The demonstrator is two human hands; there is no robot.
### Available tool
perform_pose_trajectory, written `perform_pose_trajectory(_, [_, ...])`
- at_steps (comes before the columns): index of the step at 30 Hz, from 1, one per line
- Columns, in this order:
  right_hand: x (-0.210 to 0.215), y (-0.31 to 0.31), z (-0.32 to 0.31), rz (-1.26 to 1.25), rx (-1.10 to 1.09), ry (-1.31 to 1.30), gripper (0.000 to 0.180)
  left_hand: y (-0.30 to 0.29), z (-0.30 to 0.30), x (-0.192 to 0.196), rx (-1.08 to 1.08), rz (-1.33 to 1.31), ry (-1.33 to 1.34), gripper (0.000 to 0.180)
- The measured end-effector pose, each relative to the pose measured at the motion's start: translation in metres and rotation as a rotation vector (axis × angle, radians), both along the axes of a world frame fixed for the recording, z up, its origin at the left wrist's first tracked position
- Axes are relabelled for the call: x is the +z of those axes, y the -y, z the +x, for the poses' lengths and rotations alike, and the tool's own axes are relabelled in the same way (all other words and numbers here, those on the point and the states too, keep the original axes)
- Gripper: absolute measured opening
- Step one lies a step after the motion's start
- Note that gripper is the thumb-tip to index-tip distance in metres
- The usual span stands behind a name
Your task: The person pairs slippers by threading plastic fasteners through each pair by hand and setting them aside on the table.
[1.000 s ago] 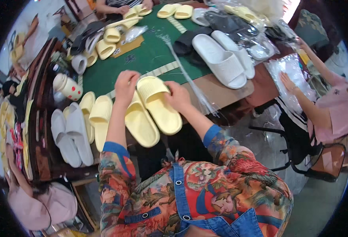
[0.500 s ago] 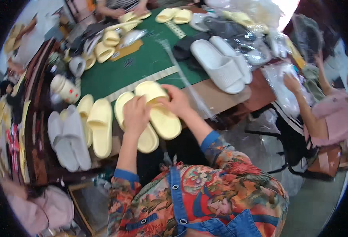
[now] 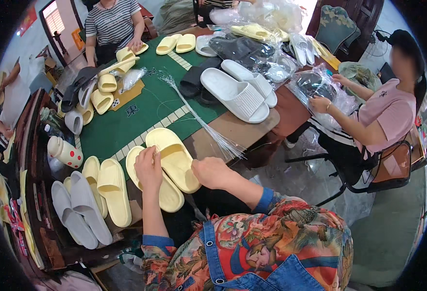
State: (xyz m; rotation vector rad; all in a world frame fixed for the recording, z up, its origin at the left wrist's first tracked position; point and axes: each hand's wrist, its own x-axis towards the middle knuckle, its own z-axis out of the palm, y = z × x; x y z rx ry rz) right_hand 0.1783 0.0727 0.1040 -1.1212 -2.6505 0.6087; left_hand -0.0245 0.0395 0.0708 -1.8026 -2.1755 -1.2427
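Note:
A pair of pale yellow slippers sits in front of me at the near table edge, soles down and toes pointing away. My left hand point(image 3: 148, 167) is bent round the strap of the left slipper point(image 3: 170, 198), with its fingertips near the gap between the two. The right slipper point(image 3: 174, 157) lies partly over its mate, and my right hand point(image 3: 210, 173) grips its outer edge with curled fingers. To the left stand another yellow pair point(image 3: 114, 191) and a grey pair point(image 3: 85, 213).
White slippers point(image 3: 237, 94) rest on cardboard point(image 3: 264, 122), beside a bundle of thin white strands point(image 3: 208, 127). A dotted white bottle point(image 3: 64, 152) stands left. Bagged slippers point(image 3: 242, 51) crowd the far right. One co-worker point(image 3: 383, 109) handles a clear bag; another point(image 3: 111, 24) touches yellow slippers.
The view has shifted, so the table sits lower and further left. My right hand has moved from the right slipper's strap down to its outer edge. My left hand stays at the left slipper.

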Motion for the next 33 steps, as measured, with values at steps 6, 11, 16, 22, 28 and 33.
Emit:
perform_pose_trajectory(6, [-0.012,-0.027,-0.049,0.012,0.027,0.075,0.025,-0.002,-0.003,-0.002,0.016,0.022,-0.026,0.023])
perform_pose_trajectory(11, [-0.04,-0.02,-0.096,-0.004,0.023,-0.176,0.02,-0.001,-0.002,-0.006,-0.001,0.09,-0.041,0.024])
perform_pose_trajectory(16, [-0.047,-0.023,-0.084,-0.023,0.058,-0.406,0.019,0.018,0.023,0.023,0.076,0.372,-0.211,0.024])
perform_pose_trajectory(22, [-0.044,-0.021,-0.084,-0.029,0.139,-0.47,0.014,0.05,0.023,-0.02,0.118,0.046,0.173,0.024])
perform_pose_trajectory(28, [-0.013,-0.005,-0.066,-0.143,0.041,-0.239,0.018,0.03,0.009,-0.01,0.224,-0.121,0.057,0.035])
perform_pose_trajectory(33, [0.004,-0.039,-0.032,-0.048,-0.067,-0.617,0.024,0.03,0.015,-0.002,0.25,-0.314,-0.064,0.051])
